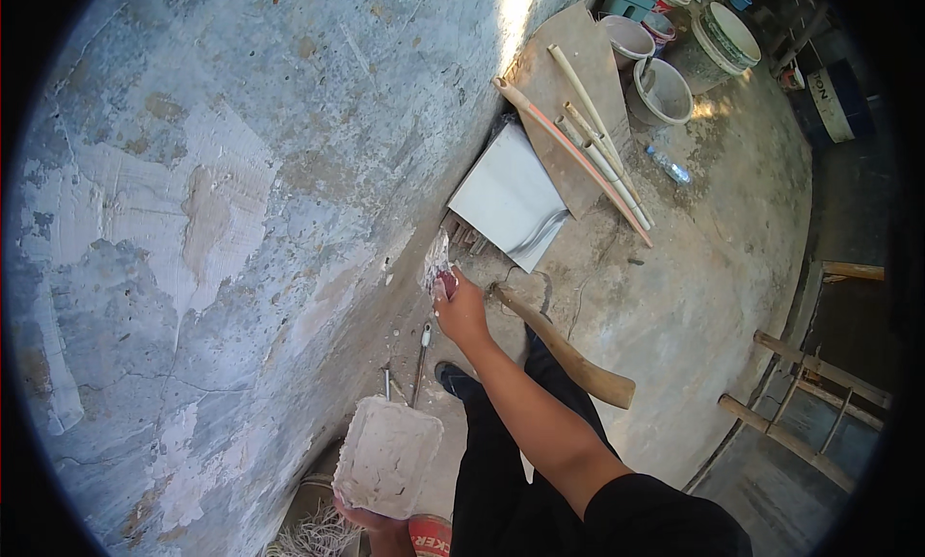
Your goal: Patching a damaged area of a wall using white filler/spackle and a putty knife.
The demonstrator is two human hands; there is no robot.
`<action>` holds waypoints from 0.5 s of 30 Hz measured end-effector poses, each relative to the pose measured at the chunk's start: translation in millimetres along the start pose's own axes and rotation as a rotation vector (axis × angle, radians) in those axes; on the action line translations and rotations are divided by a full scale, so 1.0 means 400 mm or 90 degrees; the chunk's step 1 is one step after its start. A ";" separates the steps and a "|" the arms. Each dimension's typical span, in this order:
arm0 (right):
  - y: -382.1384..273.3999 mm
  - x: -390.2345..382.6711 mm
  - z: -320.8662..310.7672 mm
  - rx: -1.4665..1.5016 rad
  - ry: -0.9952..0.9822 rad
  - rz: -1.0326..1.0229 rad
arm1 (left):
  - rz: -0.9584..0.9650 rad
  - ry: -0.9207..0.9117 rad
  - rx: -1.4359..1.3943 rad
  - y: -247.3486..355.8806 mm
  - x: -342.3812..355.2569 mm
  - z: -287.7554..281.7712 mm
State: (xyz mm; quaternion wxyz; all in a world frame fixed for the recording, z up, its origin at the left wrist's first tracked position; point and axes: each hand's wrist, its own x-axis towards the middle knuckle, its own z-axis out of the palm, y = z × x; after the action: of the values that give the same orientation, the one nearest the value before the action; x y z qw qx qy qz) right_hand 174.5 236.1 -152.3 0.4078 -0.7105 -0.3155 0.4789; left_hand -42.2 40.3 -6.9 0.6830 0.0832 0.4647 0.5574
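Note:
My right hand (461,309) is closed around the dark red handle of a putty knife (439,257). Pale wet plaster coats its blade, which points away from me beside the wall. Low in the view, my left hand (358,515) grips the near edge of a shallow rectangular tray (436,436), its fingers partly hidden. A thick layer of pale plaster (390,456) fills the tray. On my left stands the rough blue-grey wall (318,123), with smeared plaster patches (226,210) on it.
Behind the knife lie a white panel (511,186), a brown board (568,75) and several poles (602,152). Buckets (662,92) and a plastic bottle (669,165) are farther off. A curved wooden piece (568,350) lies by my legs; a wooden ladder (809,393) is at right.

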 end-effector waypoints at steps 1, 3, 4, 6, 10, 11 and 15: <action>-0.004 0.029 0.008 -0.023 0.043 -0.034 | 0.008 0.038 -0.040 -0.004 0.007 -0.002; 0.009 0.067 0.016 -0.046 0.093 -0.066 | 0.009 0.063 -0.088 -0.019 0.020 0.031; 0.010 0.079 0.041 -0.059 0.088 -0.104 | 0.009 0.089 -0.140 -0.026 0.023 0.039; -0.010 0.072 0.095 -0.071 0.081 -0.147 | 0.022 0.072 -0.115 -0.030 0.021 0.033; -0.037 -0.060 0.158 -0.072 -0.040 -0.142 | 0.035 0.033 -0.080 -0.004 0.002 0.001; -0.041 -0.081 0.156 -0.064 -0.066 -0.192 | 0.035 0.033 -0.082 -0.003 0.001 -0.002; -0.015 -0.115 0.098 -0.014 -0.158 -0.178 | 0.024 0.054 -0.080 0.008 -0.005 -0.006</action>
State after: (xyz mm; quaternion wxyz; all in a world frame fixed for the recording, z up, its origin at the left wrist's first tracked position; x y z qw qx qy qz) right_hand 121.5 210.9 -135.8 0.4204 -0.5997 -0.4644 0.4980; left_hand -46.1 39.1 -5.1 0.6560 0.0251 0.4558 0.6011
